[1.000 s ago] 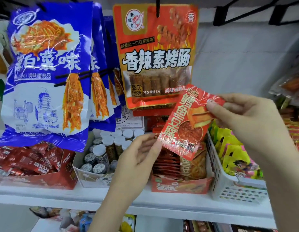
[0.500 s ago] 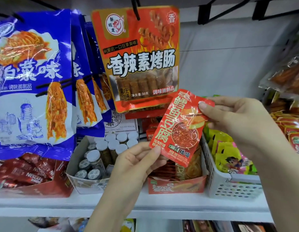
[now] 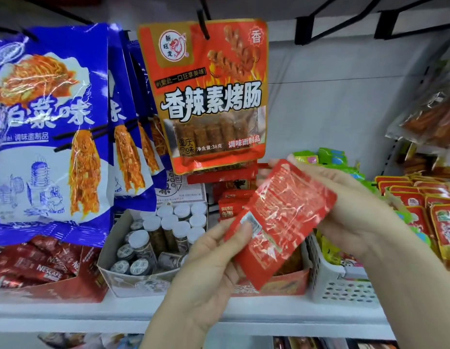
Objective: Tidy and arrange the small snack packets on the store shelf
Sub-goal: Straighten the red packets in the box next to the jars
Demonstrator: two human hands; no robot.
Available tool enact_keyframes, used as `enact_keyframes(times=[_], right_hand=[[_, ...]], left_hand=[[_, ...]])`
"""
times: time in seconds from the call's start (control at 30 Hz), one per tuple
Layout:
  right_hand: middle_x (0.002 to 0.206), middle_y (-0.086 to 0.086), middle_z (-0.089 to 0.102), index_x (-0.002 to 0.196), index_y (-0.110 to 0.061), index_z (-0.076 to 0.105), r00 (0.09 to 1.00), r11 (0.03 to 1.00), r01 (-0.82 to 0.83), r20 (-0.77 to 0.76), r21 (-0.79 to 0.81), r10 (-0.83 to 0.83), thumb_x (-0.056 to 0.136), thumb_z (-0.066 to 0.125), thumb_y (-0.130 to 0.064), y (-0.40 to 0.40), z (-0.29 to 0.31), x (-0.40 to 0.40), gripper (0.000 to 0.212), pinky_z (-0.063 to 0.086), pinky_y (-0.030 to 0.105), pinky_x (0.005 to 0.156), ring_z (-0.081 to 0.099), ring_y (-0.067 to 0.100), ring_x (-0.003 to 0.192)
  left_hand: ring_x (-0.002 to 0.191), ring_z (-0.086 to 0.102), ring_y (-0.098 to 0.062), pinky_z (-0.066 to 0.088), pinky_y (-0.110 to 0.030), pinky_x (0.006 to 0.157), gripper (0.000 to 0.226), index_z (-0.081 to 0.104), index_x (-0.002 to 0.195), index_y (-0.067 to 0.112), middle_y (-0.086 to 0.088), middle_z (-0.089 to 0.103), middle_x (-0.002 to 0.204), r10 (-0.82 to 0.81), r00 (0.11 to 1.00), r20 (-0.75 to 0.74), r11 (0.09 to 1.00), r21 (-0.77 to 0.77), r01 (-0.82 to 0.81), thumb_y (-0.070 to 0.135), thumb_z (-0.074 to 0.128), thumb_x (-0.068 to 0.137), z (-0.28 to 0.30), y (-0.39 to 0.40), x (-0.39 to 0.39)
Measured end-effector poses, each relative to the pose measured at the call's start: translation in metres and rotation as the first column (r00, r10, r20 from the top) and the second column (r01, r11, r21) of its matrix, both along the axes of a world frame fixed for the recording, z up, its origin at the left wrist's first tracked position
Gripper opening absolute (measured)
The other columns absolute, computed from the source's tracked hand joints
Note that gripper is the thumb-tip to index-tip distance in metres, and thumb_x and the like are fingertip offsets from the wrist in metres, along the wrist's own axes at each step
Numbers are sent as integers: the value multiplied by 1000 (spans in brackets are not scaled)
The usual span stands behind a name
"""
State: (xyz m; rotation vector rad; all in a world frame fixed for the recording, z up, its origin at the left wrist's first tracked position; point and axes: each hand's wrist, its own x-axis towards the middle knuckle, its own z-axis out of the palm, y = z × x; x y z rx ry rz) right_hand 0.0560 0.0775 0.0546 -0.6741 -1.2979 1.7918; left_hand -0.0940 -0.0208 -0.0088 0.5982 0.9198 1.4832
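I hold a small red snack packet (image 3: 281, 222) in front of the shelf with both hands, its printed back side facing me. My left hand (image 3: 214, 263) pinches its lower left corner with the thumb on top. My right hand (image 3: 349, 210) grips its right edge from behind. Below the packet stands a red display box (image 3: 284, 285) with similar packets, partly hidden by my hands. More small red packets (image 3: 231, 205) stand behind it.
Big blue snack bags (image 3: 47, 127) and an orange-red bag (image 3: 209, 96) hang from hooks above. On the white shelf (image 3: 68, 313) stand a Nescafe box (image 3: 42, 270), a box of small jars (image 3: 158, 238), and a white basket (image 3: 339, 285). Red packets (image 3: 420, 205) lie at right.
The red packet has been turned over: its front faced me before, now its back does. It has also dropped a little lower and my hands have come closer together.
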Motion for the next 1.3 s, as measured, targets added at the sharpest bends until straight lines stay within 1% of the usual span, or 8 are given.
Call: enact_keyframes(times=[0.13,0.33,0.6,0.73,0.83,0.9,1.07,1.3], right_hand=[[100,8,76,101,-15,78,996,998,-29,82,54,25,75,64,-53,-3,0,1,48,59,27,73,72,15,91],[77,5,76,87,-14,77,953,955,215,168,206,-251,65,79,-18,-2,-9,-1,22,50,15,49,71,10,63],[80,5,77,84,-14,75,959,957,248,101,148,-264,60,77,-20,3,-5,6,24,56,20,56,72,13,69],[90,10,76,93,-8,76,996,983,85,22,160,-90,66,75,-18,-1,-3,5,29,58,23,66,72,15,79],[94,8,75,93,-12,78,998,979,-8,-67,205,22,68,74,-17,-5,-1,1,26,58,24,73,71,15,85],[99,5,75,97,-15,77,998,970,2,-54,244,12,69,73,-19,-4,-1,1,28,57,28,82,71,18,93],[104,9,75,112,-10,69,999,999,-32,-37,43,33,87,54,-39,-1,4,7,42,60,33,72,72,29,97],[80,6,76,102,-9,69,979,968,102,148,231,-138,88,63,-4,-7,-3,-6,16,56,18,57,73,12,70]], left_hand=[[83,75,-20,60,-27,61,18,76,78,17,-9,77,96,260,952,-159,965,7,-262,26,78,62,0,3,-3],[91,74,-17,58,-23,66,17,79,87,21,-7,77,100,211,964,-160,977,33,-208,30,68,77,2,1,-2],[95,74,-24,60,-31,64,50,65,114,10,-13,75,105,121,992,-21,992,-16,-121,50,44,92,6,0,-6],[102,71,-34,61,-40,73,57,73,112,13,-21,70,115,-113,989,97,990,-68,120,56,43,91,7,-4,-5],[80,73,-25,61,-31,66,51,71,113,2,-21,72,107,-297,918,263,953,26,301,42,73,82,5,-8,-7],[62,67,-14,57,-22,54,67,69,116,-4,-15,72,90,-228,916,330,974,62,220,18,95,58,5,-8,-9],[80,75,-16,57,-21,59,49,67,115,20,-9,77,97,255,955,-152,964,118,-239,15,74,67,7,-1,-13],[97,73,-15,58,-24,67,31,71,107,42,-1,76,104,335,874,-351,925,300,-234,22,67,83,5,-6,-12]])
